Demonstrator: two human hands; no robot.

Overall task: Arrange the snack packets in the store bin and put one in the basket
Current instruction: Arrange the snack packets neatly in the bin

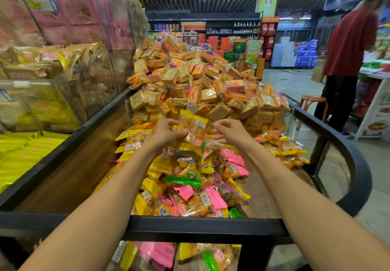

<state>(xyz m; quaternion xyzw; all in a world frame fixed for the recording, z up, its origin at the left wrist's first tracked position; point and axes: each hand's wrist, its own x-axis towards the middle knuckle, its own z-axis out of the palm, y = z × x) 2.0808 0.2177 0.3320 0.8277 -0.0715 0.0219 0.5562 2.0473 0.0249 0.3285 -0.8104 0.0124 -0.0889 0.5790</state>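
Left fingers (179,132) pinch a yellow-topped packet (193,126) by its lower left edge, holding it upright above the pile (190,175). Right hand (229,130) sits just beside it, fingers curled loosely, not clearly on anything; can't tell if the tips touch the packet below them.

Step, as I read it: mid-arranging, one packet lifted out for sorting or as the pick for the basket. No basket in view, so the next move probably needs a turn away from the bin (202,225) to find it, or a set-down back into the heap.

Materials: the packet is thin clear film with a flat yellow header, lumpy orange pieces inside. Likely slippery and crinkly, so grip the sealed edge, not the belly. The pile is the same type with yellow, pink and green headers, loose and overlapping, barcodes showing. It'll slide if pushed.

The bin has a black metal rim, wood-look floor and a clear divider (206,104) behind the hands. Beyond it is a heap of square orange biscuit packs (190,76), stiffer and blocky.
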